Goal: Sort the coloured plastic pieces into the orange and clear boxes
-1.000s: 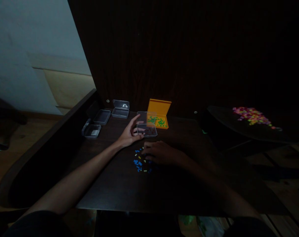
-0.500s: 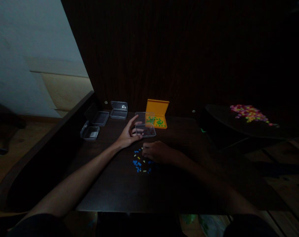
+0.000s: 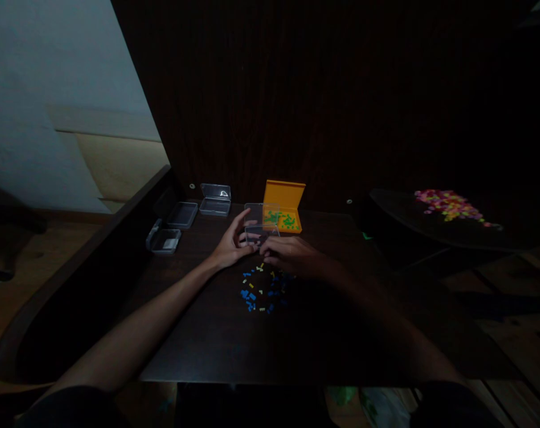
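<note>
My left hand (image 3: pixel 230 245) grips the left side of a clear plastic box (image 3: pixel 261 227), thumb at its front and the index finger stretched up beside the raised lid. Over the front right of that box is my right hand (image 3: pixel 288 254), fingers pinched together; whatever may be between them is hidden. The hand also covers much of the box's inside. Just nearer to me lies a loose scatter of small toy bricks (image 3: pixel 252 296), blue, yellow and pale. Behind the clear box, an orange box (image 3: pixel 286 196) stands with its lid up and small green pieces (image 3: pixel 289 222) inside.
Farther left on the dark table (image 3: pixel 207 345) are more open clear boxes: one at the back (image 3: pixel 215 206), another box (image 3: pixel 183 215) beside it, and a nearer box (image 3: pixel 164 242) with something white in it. A pink and yellow pile (image 3: pixel 452 205) lies on a surface at right.
My right hand has moved up and away from the loose bricks to the front of the clear box, uncovering more bricks. My left hand and the box stay in place.
</note>
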Demonstrator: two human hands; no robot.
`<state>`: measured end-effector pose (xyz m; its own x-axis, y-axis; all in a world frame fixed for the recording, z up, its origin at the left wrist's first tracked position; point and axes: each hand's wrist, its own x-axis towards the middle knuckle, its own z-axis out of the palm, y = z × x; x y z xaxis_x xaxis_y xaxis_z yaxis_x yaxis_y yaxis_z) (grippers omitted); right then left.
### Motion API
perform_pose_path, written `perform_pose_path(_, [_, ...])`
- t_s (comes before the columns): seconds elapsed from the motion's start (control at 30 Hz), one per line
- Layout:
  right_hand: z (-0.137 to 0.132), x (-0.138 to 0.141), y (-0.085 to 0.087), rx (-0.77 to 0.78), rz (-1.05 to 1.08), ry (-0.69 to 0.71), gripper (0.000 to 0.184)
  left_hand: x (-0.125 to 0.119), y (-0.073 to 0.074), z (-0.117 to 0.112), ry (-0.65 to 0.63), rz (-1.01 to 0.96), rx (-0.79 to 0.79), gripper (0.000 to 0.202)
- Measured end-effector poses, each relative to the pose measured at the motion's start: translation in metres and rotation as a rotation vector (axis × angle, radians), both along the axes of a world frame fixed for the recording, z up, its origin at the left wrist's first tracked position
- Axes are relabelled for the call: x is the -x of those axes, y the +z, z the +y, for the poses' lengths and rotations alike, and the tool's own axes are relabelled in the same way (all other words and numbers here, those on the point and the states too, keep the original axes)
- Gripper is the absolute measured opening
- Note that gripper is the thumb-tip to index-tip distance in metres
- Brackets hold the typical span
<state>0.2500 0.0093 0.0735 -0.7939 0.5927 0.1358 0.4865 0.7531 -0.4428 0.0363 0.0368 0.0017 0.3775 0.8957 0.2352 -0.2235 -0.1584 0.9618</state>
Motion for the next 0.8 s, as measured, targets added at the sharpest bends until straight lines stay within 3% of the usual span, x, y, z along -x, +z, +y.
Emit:
perform_pose_path(0.17, [0.022, 0.003, 0.007, 0.021, 0.175, -0.141, 0.015, 0.0, 0.0, 0.0, -0.004, -0.008, 0.02, 0.101])
perform_pose_path(0.37, [0.04, 0.009, -0.007, 0.078, 0.219, -0.241, 0.02, -0.001, 0.001, -0.001, -0.021, -0.024, 0.043, 0.101])
perform_pose_path(0.57, [0.05, 0.009, -0.02, 0.082, 0.24, -0.274, 0.023, -0.001, 0.0, -0.001, -0.026, -0.031, 0.027, 0.099])
perform_pose_path(0.8, [0.048, 0.006, -0.019, 0.055, 0.257, -0.262, 0.02, -0.001, 0.002, -0.002, -0.037, -0.045, 0.063, 0.097])
